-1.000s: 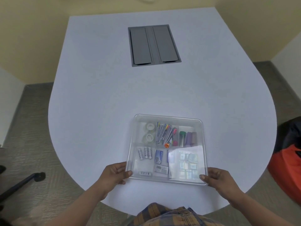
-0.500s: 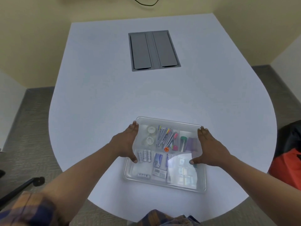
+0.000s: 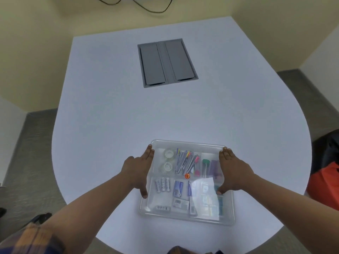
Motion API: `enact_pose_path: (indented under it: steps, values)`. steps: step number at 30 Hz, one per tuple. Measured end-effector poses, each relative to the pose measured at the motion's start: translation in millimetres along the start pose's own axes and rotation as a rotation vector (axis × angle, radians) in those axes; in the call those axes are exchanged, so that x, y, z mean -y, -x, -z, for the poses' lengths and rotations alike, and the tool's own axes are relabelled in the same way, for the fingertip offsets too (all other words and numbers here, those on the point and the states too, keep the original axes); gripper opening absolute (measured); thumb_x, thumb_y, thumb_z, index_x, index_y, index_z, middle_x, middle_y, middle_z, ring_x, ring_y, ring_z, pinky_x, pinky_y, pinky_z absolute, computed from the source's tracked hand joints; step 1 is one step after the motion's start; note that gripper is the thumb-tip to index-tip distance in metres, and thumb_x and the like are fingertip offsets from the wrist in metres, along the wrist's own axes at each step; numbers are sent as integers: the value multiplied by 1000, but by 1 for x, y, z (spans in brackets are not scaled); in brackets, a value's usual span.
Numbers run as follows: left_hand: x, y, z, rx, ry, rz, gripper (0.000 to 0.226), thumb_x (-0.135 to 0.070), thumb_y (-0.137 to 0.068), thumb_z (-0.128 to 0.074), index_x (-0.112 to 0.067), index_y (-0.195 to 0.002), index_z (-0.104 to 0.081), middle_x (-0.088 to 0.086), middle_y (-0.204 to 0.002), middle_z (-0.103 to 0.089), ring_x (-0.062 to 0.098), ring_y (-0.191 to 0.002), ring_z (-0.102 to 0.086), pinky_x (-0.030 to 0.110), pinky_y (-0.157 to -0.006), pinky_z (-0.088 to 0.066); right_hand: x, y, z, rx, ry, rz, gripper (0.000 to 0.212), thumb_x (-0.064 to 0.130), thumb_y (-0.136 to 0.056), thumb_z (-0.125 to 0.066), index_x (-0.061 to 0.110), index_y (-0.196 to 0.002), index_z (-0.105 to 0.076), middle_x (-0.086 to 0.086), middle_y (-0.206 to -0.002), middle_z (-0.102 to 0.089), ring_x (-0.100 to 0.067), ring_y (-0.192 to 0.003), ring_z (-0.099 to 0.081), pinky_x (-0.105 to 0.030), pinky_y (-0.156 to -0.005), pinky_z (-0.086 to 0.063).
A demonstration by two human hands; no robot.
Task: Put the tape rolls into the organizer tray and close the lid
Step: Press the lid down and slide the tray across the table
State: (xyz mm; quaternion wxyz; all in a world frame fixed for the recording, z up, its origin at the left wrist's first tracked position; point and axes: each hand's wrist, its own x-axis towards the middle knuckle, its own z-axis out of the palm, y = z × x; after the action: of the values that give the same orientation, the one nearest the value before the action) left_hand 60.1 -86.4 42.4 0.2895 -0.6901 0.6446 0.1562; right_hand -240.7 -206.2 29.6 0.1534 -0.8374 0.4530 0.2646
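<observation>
A clear plastic organizer tray [image 3: 187, 218] sits near the front edge of the white table, with its clear lid on top. Two clear tape rolls [image 3: 168, 160] lie in its far left compartment, one behind the other. Pens, markers, batteries and small packets fill the other compartments. My left hand [image 3: 140, 170] lies flat along the tray's left edge, fingers straight, thumb on the lid. My right hand [image 3: 232, 170] lies flat along the right edge in the same way. Neither hand grips anything.
A grey cable hatch [image 3: 167, 62] is set into the white table [image 3: 110, 116] at the back. A red and black bag [image 3: 325, 180] sits on the floor to the right. A black cable [image 3: 146, 8] hangs on the far wall.
Both hands left the tray's near corners and moved forward onto its left and right sides, flat on the lid. Since half a second ago they have barely shifted.
</observation>
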Motion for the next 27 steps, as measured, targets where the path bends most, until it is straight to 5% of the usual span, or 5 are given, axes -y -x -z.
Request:
enact_pose_path:
  steps: [8, 14, 17, 19, 27]
  values:
    - [10, -16, 14, -115, 279, -38, 106, -57, -57, -80, -17, -142, -29, 5, -154, -28, 24, -119, -55, 40, -94, -46, -1, 4, 2, -22, 6, 20, 150, 72, -52, -80, 0, -155, 1, -16, -166, 2, -28, -155, 0, -37, -124, -14]
    - [26, -57, 14, -272, 1087, 287, 32, -34, -88, -63, -8, -108, -65, 14, -108, -65, 33, -110, -59, 35, -88, -46, -5, -14, 11, -400, -612, -261, 60, 44, -79, -77, 11, -126, -60, -11, -127, -63, -31, -122, -58, -35, -98, -43]
    - [17, -70, 7, -95, 1564, 497, 41, -42, -88, -62, -2, -95, -62, 21, -92, -60, 35, -86, -62, 37, -78, -50, -8, -29, 6, -327, -1193, -578, 39, 44, -87, -69, 6, -91, -61, -10, -88, -60, -34, -93, -61, -37, -84, -44]
    - [8, -75, 0, -59, 1730, 584, 50, -48, -86, -63, -2, -105, -58, 16, -95, -57, 32, -87, -60, 36, -74, -46, -7, -37, -3, -187, -1541, -722, 51, 45, -88, -68, -1, -110, -60, -15, -101, -60, -35, -96, -60, -45, -89, -49]
    - [6, -85, -6, -20, 1881, 633, 56, -43, -86, -65, -4, -126, -54, 16, -128, -59, 31, -110, -59, 40, -96, -49, -9, -51, -17, -257, -1629, -851, 73, 50, -82, -73, 0, -131, -53, -15, -138, -54, -38, -123, -53, -42, -99, -45]
